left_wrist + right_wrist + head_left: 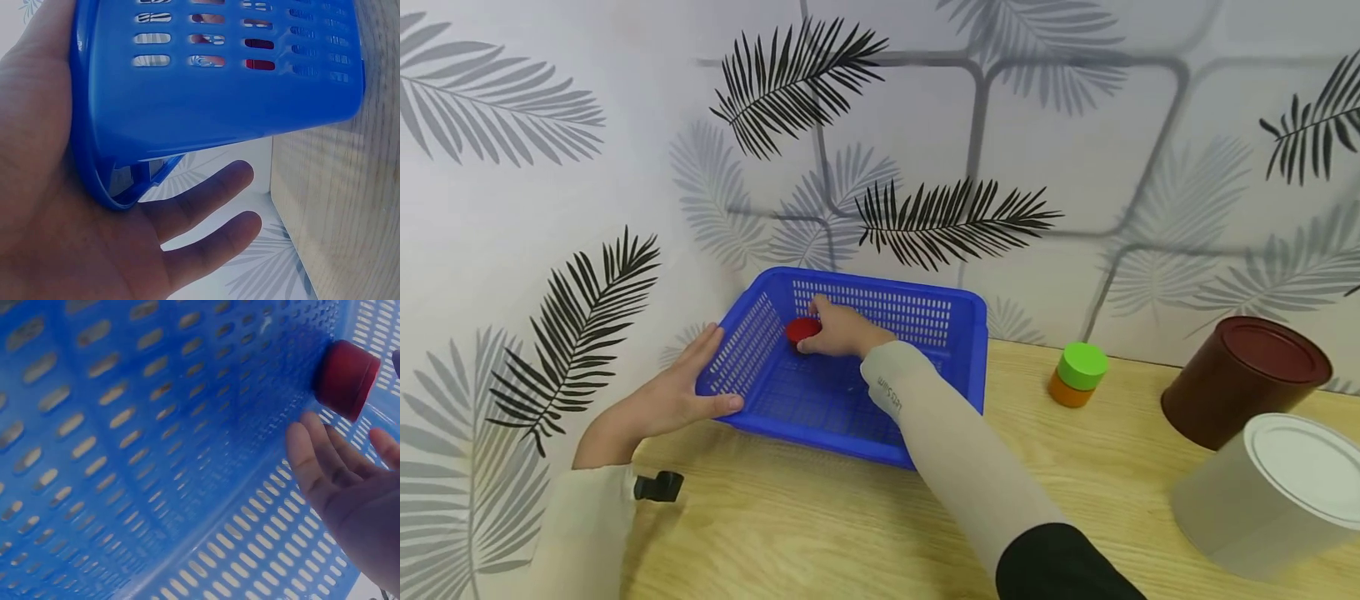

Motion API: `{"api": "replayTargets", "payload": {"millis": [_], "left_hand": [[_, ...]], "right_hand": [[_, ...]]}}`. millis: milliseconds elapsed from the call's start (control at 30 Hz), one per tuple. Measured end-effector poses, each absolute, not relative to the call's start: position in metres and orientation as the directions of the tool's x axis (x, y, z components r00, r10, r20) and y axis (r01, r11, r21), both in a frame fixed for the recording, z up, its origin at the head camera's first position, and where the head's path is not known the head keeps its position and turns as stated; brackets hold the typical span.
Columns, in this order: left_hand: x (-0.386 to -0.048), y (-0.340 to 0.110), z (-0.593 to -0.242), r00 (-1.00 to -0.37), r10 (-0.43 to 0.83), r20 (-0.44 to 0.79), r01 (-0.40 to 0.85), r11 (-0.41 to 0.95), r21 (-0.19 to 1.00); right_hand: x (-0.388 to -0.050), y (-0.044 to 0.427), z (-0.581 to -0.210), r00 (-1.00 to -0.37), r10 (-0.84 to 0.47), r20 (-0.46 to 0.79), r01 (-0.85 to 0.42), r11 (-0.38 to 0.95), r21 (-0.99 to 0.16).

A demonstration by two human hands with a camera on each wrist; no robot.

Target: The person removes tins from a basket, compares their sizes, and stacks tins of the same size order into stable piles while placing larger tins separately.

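Note:
A small red round tub [803, 332] stands in the far left corner of the blue plastic basket [842, 454]. My right hand [842, 327] reaches into the basket beside the tub. In the right wrist view its fingers [312, 453] are extended, with a gap between them and the red tub [345, 380]. My left hand [673, 392] rests against the basket's left end, thumb by the near corner. In the left wrist view the rim lies against the palm of the left hand [94, 244], and two straight fingers stick out past the basket.
Right of the basket stands a small orange jar [1070, 392] with a green lid [1083, 364]. Farther right are a brown can [1217, 392] and a white can [1232, 500] on the wooden table [790, 525]. A leaf-patterned wall covering [910, 142] rises behind.

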State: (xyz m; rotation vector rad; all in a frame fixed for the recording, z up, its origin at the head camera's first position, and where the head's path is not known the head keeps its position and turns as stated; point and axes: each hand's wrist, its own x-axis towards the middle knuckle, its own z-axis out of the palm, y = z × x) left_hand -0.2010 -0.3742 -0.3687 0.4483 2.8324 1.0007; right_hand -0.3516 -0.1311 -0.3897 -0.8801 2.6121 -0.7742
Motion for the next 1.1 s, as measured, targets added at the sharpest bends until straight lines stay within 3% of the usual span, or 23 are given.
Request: {"api": "replayTargets", "payload": {"millis": [200,400,700,933,1100], "left_hand": [[-0.2,-0.373,-0.364,-0.954,0.3,-0.003,0.229,0.734,0.639],[-0.2,-0.372,-0.365,-0.96,0.279,-0.033,0.189,0.729,0.657],[-0.203,-0.37,-0.369,-0.961,0.277,-0.021,0.198,0.733,0.651],[-0.205,-0.368,-0.371,-0.961,0.276,-0.026,0.193,0.732,0.653],[-0.206,-0.371,-0.367,-0.96,0.279,-0.018,0.205,0.746,0.633]], "right_hand": [[-0.348,-0.131,-0.388,-0.733,-0.67,-0.114,-0.541,0.677,-0.499],[-0.344,-0.13,-0.386,-0.756,-0.647,-0.103,-0.54,0.704,-0.461],[-0.347,-0.124,-0.373,-0.78,-0.626,0.007,-0.466,0.574,-0.673],[-0.331,-0.097,-0.331,-0.805,-0.585,0.092,-0.403,0.427,-0.81],[-0.312,-0.069,-0.3,-0.803,-0.571,0.17,-0.419,0.339,-0.842]]}}
